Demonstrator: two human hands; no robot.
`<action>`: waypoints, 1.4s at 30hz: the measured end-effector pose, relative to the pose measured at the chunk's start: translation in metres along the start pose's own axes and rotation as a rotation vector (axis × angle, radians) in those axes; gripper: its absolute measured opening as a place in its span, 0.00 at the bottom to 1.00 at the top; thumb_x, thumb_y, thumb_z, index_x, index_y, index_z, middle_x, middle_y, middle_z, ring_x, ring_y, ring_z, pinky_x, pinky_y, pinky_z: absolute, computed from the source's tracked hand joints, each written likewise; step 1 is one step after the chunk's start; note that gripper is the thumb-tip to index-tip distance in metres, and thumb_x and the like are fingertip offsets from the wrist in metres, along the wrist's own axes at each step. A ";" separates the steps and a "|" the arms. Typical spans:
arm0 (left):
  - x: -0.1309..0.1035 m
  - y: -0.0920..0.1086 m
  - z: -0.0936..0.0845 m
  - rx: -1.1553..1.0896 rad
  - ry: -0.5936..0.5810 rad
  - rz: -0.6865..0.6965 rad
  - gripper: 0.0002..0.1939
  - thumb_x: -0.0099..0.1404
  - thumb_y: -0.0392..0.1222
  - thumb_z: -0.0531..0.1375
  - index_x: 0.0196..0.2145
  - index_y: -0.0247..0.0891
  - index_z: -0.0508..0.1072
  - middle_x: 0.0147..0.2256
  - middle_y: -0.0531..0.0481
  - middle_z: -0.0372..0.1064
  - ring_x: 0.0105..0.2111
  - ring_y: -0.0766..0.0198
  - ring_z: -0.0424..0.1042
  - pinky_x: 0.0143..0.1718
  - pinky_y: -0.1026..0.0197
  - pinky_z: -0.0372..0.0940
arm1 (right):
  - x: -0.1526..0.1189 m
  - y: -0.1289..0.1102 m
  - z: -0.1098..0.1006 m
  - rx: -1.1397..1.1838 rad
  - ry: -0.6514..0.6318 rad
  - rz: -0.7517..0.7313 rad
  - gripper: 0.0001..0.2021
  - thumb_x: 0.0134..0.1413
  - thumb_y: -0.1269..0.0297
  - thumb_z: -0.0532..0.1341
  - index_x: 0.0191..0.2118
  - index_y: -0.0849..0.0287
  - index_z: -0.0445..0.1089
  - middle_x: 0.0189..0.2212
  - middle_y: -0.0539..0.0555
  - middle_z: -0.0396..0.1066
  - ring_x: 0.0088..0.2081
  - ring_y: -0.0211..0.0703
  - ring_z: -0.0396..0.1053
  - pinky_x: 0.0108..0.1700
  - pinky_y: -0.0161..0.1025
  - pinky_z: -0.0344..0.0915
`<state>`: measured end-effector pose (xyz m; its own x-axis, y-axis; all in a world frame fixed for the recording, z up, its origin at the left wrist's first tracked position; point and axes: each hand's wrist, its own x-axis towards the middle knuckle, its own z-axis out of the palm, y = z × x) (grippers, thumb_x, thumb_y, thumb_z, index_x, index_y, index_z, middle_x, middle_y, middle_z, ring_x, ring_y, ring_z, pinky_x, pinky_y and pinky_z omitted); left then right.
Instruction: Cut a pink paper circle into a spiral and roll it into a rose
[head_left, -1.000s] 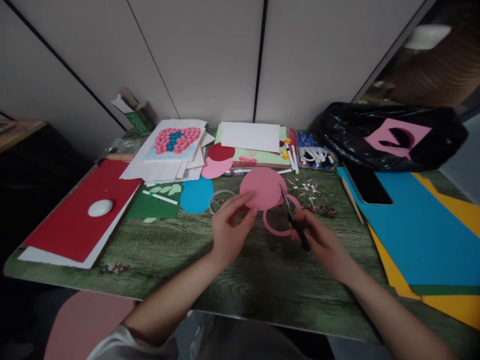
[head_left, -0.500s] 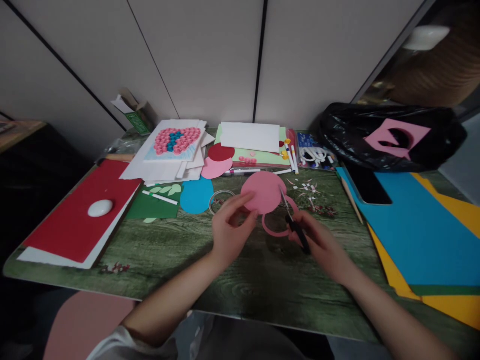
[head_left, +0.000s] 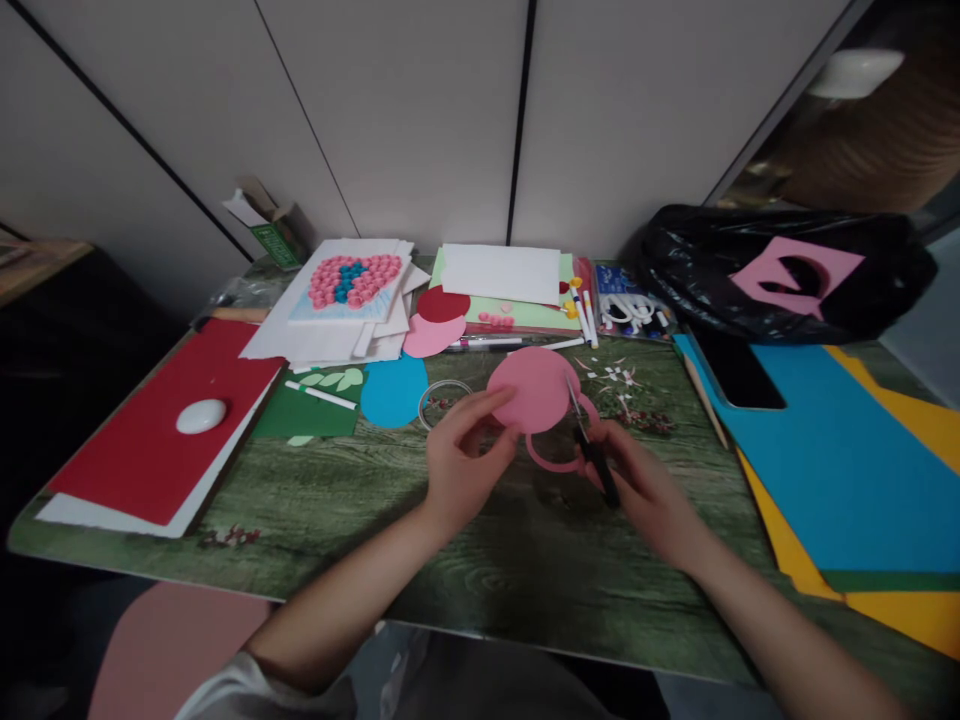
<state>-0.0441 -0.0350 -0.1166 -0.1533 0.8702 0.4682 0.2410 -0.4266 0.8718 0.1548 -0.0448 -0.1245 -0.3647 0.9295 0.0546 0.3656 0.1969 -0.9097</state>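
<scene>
Pinched at its lower left edge, a pink paper circle [head_left: 531, 390] is held by my left hand [head_left: 469, 455] above the table. My right hand [head_left: 637, 480] grips a pair of scissors [head_left: 596, 462] by dark handles. The scissor blades lie against the circle's right side. A thin curved strip of pink paper [head_left: 553, 466] hangs or lies below the circle, partly hidden by the right hand and scissors. Behind my left hand lies a clear ring [head_left: 444, 402], with a blue paper circle [head_left: 394, 392] beside it.
Red card [head_left: 157, 440] with a white oval object [head_left: 201, 416] lies left. Stacked white paper [head_left: 330, 345] and a green sheet [head_left: 307, 415] sit behind. At right are blue card [head_left: 847, 460], a phone [head_left: 739, 370] and a black bag [head_left: 697, 270]. Paper scraps [head_left: 611, 374] lie beyond my right hand.
The pink circle has shifted slightly right and down, and its right edge has turned a little against the scissors. Both hands stay in nearly the same place.
</scene>
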 end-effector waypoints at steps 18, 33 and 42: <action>0.000 -0.001 0.000 -0.024 0.041 -0.009 0.14 0.56 0.33 0.63 0.41 0.42 0.76 0.38 0.47 0.75 0.39 0.63 0.74 0.37 0.61 0.72 | 0.000 0.001 -0.002 -0.082 -0.020 -0.016 0.02 0.59 0.68 0.52 0.37 0.55 0.60 0.28 0.49 0.63 0.30 0.38 0.61 0.32 0.34 0.57; -0.001 -0.003 0.002 -0.017 0.065 -0.036 0.16 0.53 0.33 0.64 0.42 0.41 0.76 0.40 0.47 0.74 0.37 0.63 0.73 0.32 0.64 0.71 | 0.000 -0.002 0.001 -0.064 -0.017 0.009 0.01 0.58 0.67 0.53 0.35 0.55 0.60 0.27 0.48 0.64 0.29 0.38 0.62 0.31 0.34 0.58; -0.002 -0.003 0.003 -0.062 0.002 -0.048 0.16 0.53 0.32 0.64 0.41 0.41 0.76 0.39 0.46 0.74 0.36 0.65 0.73 0.32 0.65 0.71 | 0.001 -0.002 0.002 -0.036 0.020 0.012 0.03 0.59 0.64 0.54 0.38 0.55 0.61 0.31 0.50 0.66 0.32 0.38 0.64 0.33 0.34 0.60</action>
<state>-0.0415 -0.0348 -0.1201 -0.1653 0.8893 0.4263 0.1735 -0.3993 0.9002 0.1522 -0.0453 -0.1232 -0.3433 0.9378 0.0524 0.4008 0.1967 -0.8948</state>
